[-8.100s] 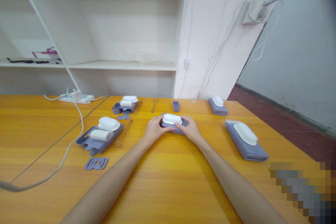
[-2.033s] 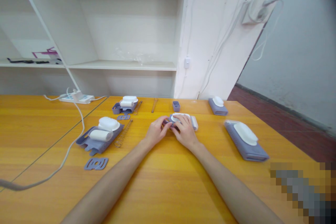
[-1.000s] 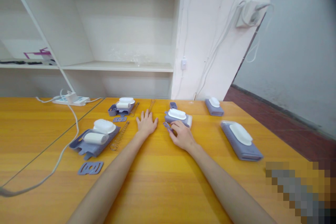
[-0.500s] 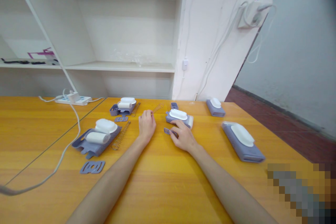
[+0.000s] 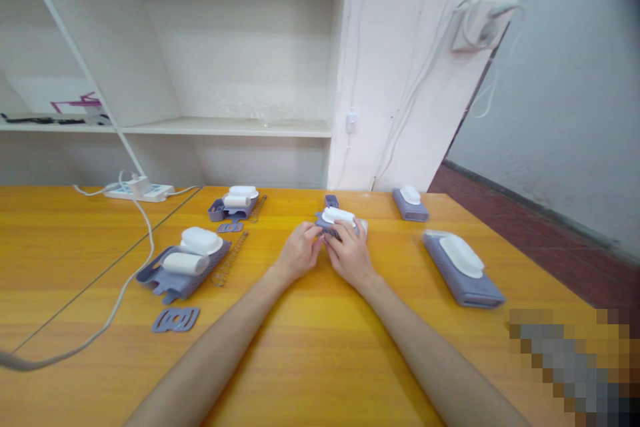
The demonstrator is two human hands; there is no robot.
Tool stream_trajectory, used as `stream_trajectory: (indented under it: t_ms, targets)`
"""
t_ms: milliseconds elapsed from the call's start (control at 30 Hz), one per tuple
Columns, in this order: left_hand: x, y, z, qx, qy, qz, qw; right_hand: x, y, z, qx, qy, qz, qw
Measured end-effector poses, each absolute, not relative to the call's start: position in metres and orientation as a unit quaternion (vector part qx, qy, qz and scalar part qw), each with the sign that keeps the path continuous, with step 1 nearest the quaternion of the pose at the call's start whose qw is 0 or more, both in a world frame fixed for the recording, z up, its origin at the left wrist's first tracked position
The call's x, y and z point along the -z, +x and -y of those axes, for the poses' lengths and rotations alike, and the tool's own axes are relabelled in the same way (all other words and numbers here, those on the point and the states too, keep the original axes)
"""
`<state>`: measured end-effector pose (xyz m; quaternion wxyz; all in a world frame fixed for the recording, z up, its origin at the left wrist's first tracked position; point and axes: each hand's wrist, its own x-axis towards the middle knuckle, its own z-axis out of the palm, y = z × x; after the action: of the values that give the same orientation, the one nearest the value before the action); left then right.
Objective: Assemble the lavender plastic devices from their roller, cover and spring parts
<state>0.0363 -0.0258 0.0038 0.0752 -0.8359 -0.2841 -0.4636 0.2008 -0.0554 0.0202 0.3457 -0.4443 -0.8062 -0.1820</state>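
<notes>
My left hand [image 5: 301,250] and my right hand [image 5: 350,252] meet at the middle of the table, fingertips together. Between them shows a small dark coiled shape, the end of a metal spring [image 5: 331,235], pinched by my left fingers. My right hand is closed too; the grey slotted plate it held earlier is mostly hidden behind the fingers. Right behind my hands lies a grey-purple plastic case with a white oval lid piece [image 5: 339,216], partly covered by my right fingers. A small grey cup-like part [image 5: 331,201] stands behind it.
On the left lie two opened cases with white rollers [image 5: 186,263] [image 5: 237,201], springs [image 5: 231,260] and slotted plates [image 5: 176,319]. Two closed cases [image 5: 463,267] [image 5: 411,204] stand right. A cable [image 5: 150,233] crosses from a power strip [image 5: 140,191]. Shelves [image 5: 230,125] rise behind.
My left hand has moved right and nearer from the spring's spot on the table to meet my right hand. The spring no longer lies there. My right hand has barely shifted.
</notes>
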Motion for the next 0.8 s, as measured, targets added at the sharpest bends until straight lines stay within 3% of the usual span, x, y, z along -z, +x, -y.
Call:
stream_trajectory:
  t_ms: [267, 567, 800]
  targets:
    - [-0.019, 0.039, 0.032, 0.423, -0.830, 0.351, -0.091, -0.007, 0.208, 0.047, 0.100, -0.461, 0.781, 0.409]
    - [-0.002, 0.033, 0.004, 0.467, -0.656, 0.392, -0.444, -0.014, 0.206, 0.052, 0.011, -0.483, 0.766, 0.423]
    - [0.003, 0.034, 0.002, 0.458, -0.662, 0.384, -0.453, -0.011, 0.206, 0.048, 0.044, -0.464, 0.735, 0.492]
